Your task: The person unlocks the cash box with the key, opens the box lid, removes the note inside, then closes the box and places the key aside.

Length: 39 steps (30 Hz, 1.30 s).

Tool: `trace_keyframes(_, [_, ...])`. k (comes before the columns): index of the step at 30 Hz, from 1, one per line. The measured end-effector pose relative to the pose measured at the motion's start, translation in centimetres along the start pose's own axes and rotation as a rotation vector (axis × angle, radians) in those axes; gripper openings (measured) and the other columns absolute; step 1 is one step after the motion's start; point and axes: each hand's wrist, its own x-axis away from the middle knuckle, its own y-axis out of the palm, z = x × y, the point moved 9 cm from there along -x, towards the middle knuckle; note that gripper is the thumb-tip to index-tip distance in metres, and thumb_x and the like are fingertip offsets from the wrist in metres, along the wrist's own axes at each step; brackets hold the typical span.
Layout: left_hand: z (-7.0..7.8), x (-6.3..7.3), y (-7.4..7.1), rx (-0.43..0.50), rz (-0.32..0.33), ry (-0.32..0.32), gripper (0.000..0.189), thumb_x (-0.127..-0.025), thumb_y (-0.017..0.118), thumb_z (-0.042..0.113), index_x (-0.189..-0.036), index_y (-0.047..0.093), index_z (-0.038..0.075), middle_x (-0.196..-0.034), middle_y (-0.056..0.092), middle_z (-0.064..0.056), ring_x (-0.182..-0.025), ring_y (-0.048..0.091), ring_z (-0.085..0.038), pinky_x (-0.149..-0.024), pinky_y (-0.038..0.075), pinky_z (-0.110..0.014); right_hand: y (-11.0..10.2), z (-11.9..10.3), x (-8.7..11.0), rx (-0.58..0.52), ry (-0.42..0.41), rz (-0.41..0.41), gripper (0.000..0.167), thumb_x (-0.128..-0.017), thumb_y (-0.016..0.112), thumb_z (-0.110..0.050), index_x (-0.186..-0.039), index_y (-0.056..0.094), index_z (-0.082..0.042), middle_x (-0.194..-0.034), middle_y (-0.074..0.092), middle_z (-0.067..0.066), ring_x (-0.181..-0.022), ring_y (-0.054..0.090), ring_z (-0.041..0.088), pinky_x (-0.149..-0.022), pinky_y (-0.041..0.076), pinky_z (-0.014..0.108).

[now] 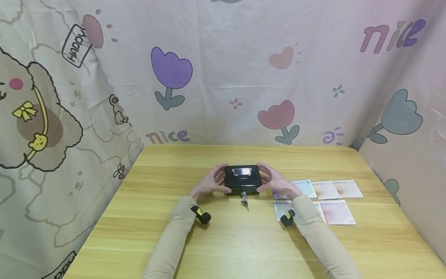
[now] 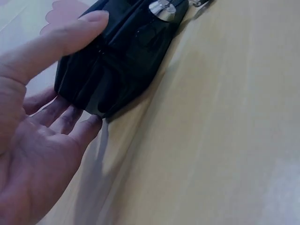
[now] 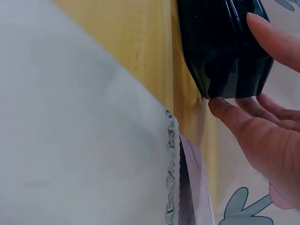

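A small black cash box (image 1: 234, 181) with a silver handle (image 1: 242, 173) folded on its lid stands lid up on the wooden table. Keys (image 1: 245, 203) hang from the lock at its front. My left hand (image 1: 211, 182) holds the box's left end, thumb at the front corner and fingers along the side. At the opposite end my right hand (image 1: 275, 182) grips it the same way. In the left wrist view, fingertips meet the lower edge of the box (image 2: 126, 61). The right wrist view has fingertips at the bottom of the box's end (image 3: 225, 61).
Paper notes lie in two rows on the right, among them a pink note (image 1: 338, 212) and a brownish note (image 1: 348, 189). My right forearm (image 1: 313, 224) crosses over some of them. A printed cloth (image 1: 226, 116) hangs behind the table (image 1: 223, 240).
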Motion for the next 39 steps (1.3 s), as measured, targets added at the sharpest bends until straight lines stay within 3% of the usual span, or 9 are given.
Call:
trace_keyframes(11, [0.6, 0.1, 0.5, -0.075, 0.024, 0.025, 0.113, -0.069, 0.08, -0.009, -0.16, 0.013, 0.001, -0.169, 0.013, -0.021, -0.157, 0.016, -0.037, -0.129, 0.02, -0.044, 0.3, -0.1, 1.1, 0.059, -0.007, 0.055, 0.102, -0.078, 0.072, 0.011, -0.16, 0.011, -0.001, -0.167, 0.012, 0.025, -0.152, 0.018, 0.051, -0.127, 0.02, 0.055])
trace_keyframes(19, [0.5, 0.1, 0.7, -0.095, 0.034, 0.032, 0.113, -0.069, 0.081, -0.009, -0.16, 0.014, 0.001, -0.168, 0.017, -0.022, -0.156, 0.019, -0.036, -0.129, 0.021, -0.044, -0.2, -0.1, 2.3, 0.038, 0.0, 0.174, 0.095, -0.082, 0.074, 0.004, -0.158, 0.018, -0.002, -0.162, 0.025, 0.027, -0.147, 0.033, 0.049, -0.123, 0.033, 0.051])
trace_keyframes(28, [0.4, -0.2, 0.2, -0.116, 0.103, 0.046, 0.112, -0.067, 0.083, -0.007, -0.158, 0.019, 0.0, -0.165, 0.023, -0.022, -0.154, 0.024, -0.038, -0.128, 0.024, -0.043, -0.9, 0.1, 2.8, 0.059, -0.016, 0.3, 0.086, -0.084, 0.075, -0.004, -0.155, 0.027, -0.001, -0.15, 0.04, 0.029, -0.135, 0.049, 0.047, -0.111, 0.051, 0.047])
trace_keyframes(34, [0.3, -0.3, 0.0, -0.139, 0.15, 0.046, 0.113, -0.067, 0.086, -0.004, -0.158, 0.02, 0.001, -0.163, 0.027, -0.023, -0.152, 0.027, -0.041, -0.128, 0.025, -0.047, -1.2, 0.2, 3.1, 0.126, 0.014, 0.363, 0.076, -0.083, 0.078, -0.009, -0.148, 0.039, 0.001, -0.139, 0.051, 0.026, -0.121, 0.061, 0.036, -0.098, 0.057, 0.032])
trace_keyframes(39, [0.2, -0.4, -0.4, -0.201, 0.238, 0.029, 0.115, -0.066, 0.09, 0.006, -0.158, 0.022, 0.003, -0.159, 0.036, -0.023, -0.147, 0.037, -0.044, -0.125, 0.03, -0.049, -0.4, 0.2, 2.8, 0.13, 0.032, 0.344, 0.069, -0.084, 0.075, -0.005, -0.143, 0.042, 0.009, -0.128, 0.058, 0.028, -0.098, 0.066, 0.016, -0.083, 0.058, 0.021])
